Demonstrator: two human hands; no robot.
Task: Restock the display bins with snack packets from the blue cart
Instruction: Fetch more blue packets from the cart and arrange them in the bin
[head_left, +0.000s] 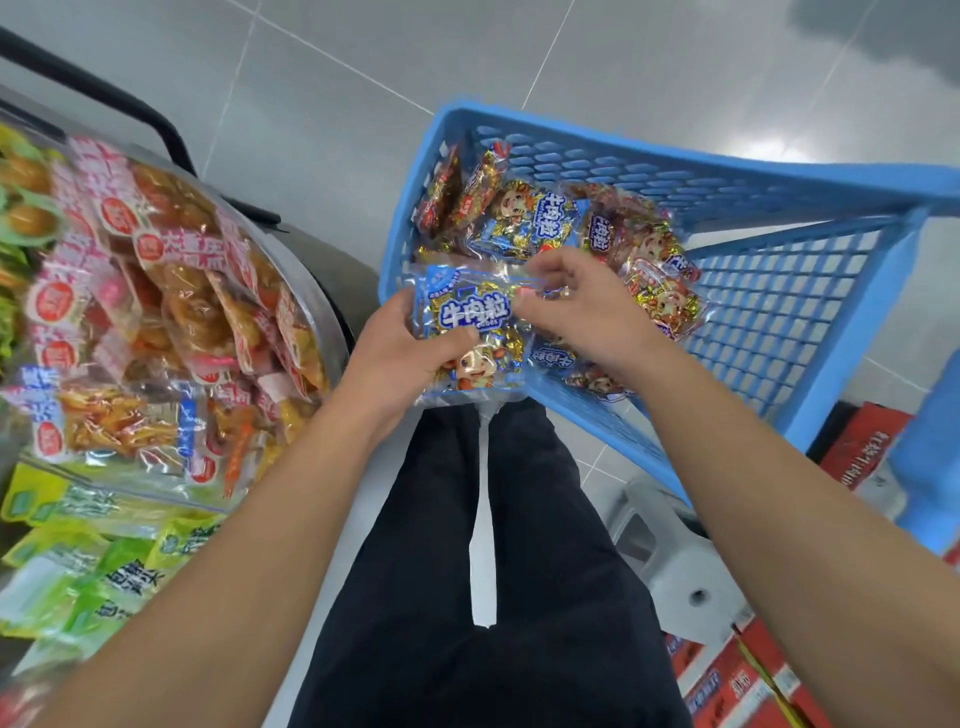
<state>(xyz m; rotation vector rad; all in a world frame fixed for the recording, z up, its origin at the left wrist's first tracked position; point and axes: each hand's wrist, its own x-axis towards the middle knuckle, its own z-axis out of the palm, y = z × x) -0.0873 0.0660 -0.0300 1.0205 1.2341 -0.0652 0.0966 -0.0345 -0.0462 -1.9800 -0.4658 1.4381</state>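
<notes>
Over the near rim of the blue cart (649, 431), the left hand (397, 358) grips a blue snack packet (470, 338), fingers (457, 336) curled closed on its face; right hand (576, 301) pinches its top edge; more packets (524, 218) lie inside the cart; display bins (317, 291) stand left.

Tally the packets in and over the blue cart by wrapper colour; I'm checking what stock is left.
Blue packets: 3, one held by the left hand and right hand, two in the blue cart
Red packets: 6 visible, overlapping, possibly more
Total: 9
</notes>
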